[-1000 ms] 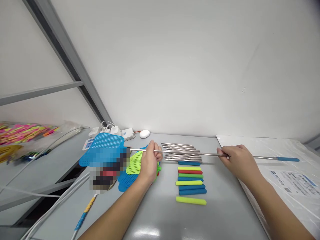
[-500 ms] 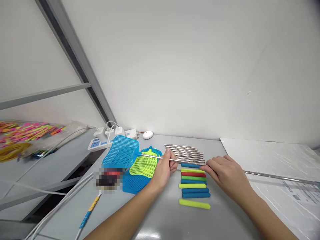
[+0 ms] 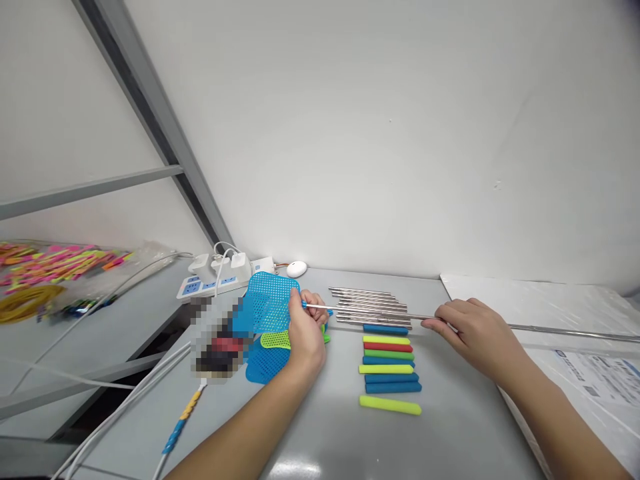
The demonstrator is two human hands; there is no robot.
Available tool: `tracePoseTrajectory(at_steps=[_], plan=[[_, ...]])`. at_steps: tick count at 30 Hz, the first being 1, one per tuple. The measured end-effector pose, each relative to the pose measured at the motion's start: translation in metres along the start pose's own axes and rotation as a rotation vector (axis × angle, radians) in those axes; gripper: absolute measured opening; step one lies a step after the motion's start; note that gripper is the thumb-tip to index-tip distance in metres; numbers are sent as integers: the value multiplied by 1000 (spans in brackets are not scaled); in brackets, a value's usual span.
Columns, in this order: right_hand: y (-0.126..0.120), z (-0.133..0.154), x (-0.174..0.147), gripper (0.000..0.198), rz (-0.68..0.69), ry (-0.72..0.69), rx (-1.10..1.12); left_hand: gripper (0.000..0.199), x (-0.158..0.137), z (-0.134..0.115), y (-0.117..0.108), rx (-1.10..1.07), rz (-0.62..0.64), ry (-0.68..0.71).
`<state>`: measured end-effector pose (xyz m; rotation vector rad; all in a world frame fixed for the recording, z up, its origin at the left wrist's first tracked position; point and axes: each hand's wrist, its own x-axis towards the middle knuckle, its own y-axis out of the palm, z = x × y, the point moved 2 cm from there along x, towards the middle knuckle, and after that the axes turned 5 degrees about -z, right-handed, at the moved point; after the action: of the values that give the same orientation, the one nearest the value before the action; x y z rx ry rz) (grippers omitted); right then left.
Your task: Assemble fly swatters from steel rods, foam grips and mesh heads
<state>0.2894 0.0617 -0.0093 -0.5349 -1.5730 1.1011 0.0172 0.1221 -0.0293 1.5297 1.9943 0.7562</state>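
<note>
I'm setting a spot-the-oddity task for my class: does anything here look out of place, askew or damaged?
Only mildly: the nearest yellow-green stick lies apart from the row of coloured sticks, slightly slanted, leaving the widest gap. Nothing looks spilled or plainly broken.

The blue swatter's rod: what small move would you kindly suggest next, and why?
Perhaps ease the right hand toward the left hand: both grip the rod, which leaves the picture rightward and looks thinner near the blue mesh head, suggesting sliding sections.
</note>
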Motion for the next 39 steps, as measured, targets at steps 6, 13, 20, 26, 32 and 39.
tracePoseTrajectory(at_steps=[6, 13, 20, 26, 32, 39], plan=[[5, 3, -2, 36, 54, 29, 18, 41, 5, -3, 0, -32, 11, 81], [9, 36, 0, 39, -1, -50, -37, 47, -22, 17, 4, 133, 192, 19], [10, 74, 0, 41, -54, -47, -57, 58, -48, 28, 10, 275, 319, -11], [9, 75, 1, 41, -13, -51, -27, 53, -32, 24, 5, 277, 220, -19], [7, 62, 0, 37, 77, -4, -29, 47, -8, 10, -1, 178, -47, 17], [-2, 41, 1, 39, 111, 53, -40, 46, 3, -7, 1, 100, -103, 56]])
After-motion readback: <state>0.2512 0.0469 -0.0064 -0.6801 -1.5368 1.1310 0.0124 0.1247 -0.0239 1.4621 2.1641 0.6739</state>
